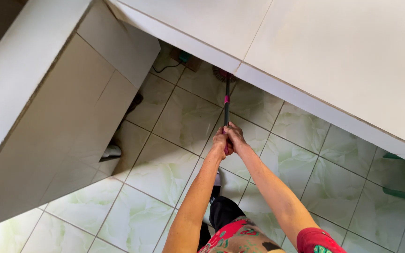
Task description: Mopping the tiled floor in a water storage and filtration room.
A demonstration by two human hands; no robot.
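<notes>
Both hands, left hand [221, 140] and right hand [235, 135], around mop handle [227, 104], mop head [222, 73] seemingly under counter [305, 42].

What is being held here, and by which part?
Both hands, left and right, grip a mop at the upper end of its handle; its head sits under the counter.
</notes>
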